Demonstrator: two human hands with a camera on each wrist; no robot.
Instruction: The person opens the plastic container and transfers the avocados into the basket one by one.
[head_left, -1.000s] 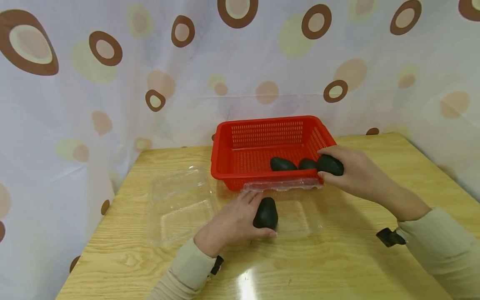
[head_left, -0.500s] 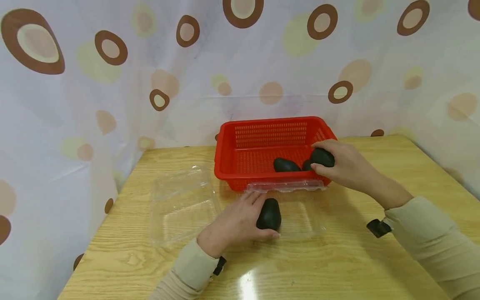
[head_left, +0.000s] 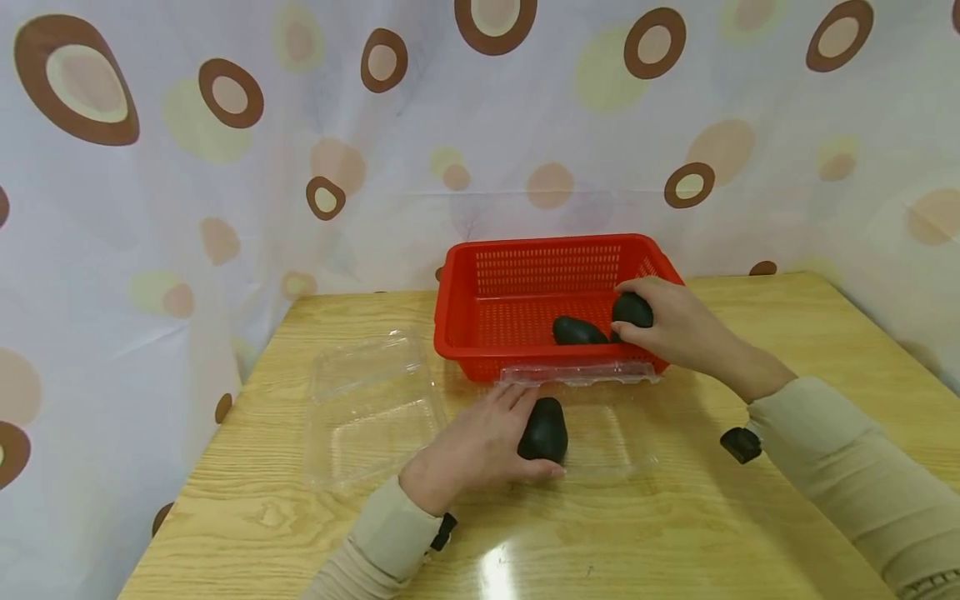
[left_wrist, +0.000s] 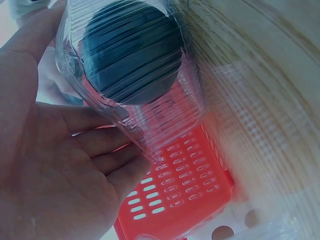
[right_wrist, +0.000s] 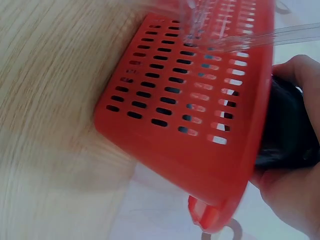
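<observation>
My right hand (head_left: 678, 327) grips a dark green avocado (head_left: 632, 310) between thumb and fingers, over the right front part of the red basket (head_left: 540, 242). The right wrist view has that avocado (right_wrist: 287, 125) behind the basket's rim. A second avocado (head_left: 577, 331) lies inside, by the front wall. Nearer to me, my left hand (head_left: 476, 442) holds the left end of a clear plastic clamshell box (head_left: 600, 429), thumb at the front and fingers at the back. One avocado (head_left: 544, 429) sits within it, seen through the ribbed plastic (left_wrist: 132, 52) in the left wrist view.
Another clear plastic box (head_left: 375, 408) stands opened on the wooden table (head_left: 247, 533), left of my left hand. The first box's raised lid edge (head_left: 577, 372) is right against the basket's front. A patterned curtain (head_left: 495, 108) hangs behind the table.
My right hand has moved left with its avocado, from the basket's right front corner to over its inside, covering another avocado there. The left hand keeps its place at the box. The view has shifted slightly.
</observation>
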